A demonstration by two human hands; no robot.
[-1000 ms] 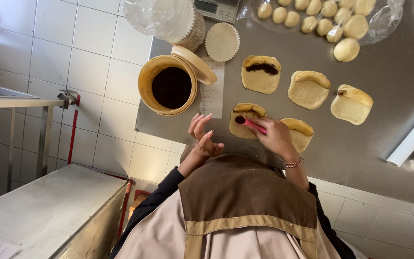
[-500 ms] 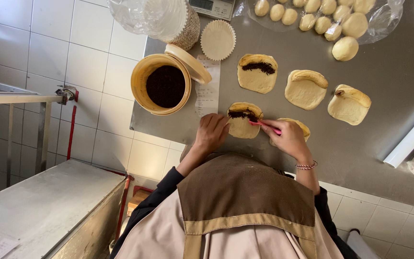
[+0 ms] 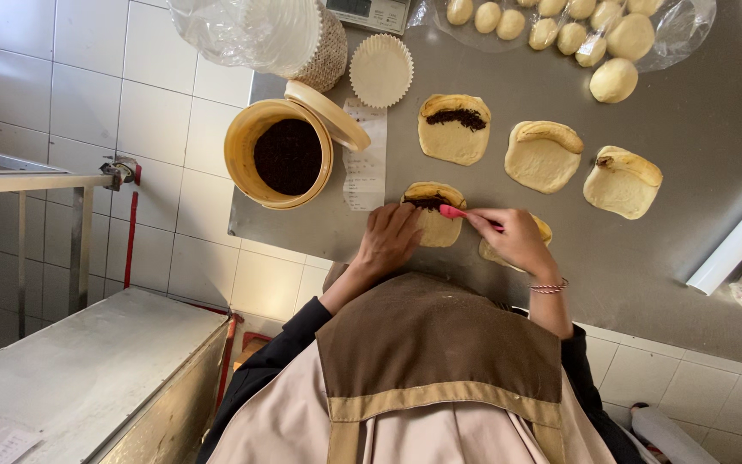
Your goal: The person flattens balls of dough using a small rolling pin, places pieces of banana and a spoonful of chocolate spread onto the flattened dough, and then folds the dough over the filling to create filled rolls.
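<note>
The right hand point(image 3: 515, 239) pinches a pink spatula point(image 3: 467, 215) over a filled dough piece point(image 3: 434, 215), steadied by the left hand point(image 3: 388, 241) (fingers flat, half covering it) on the worktop point(image 3: 689, 215).

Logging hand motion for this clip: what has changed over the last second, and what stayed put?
The left hand, raised off the steel table a second ago, came down onto the flattened dough piece. The right hand keeps the pink spatula at the dark filling. The tub of filling and other dough pieces stayed put.
</note>
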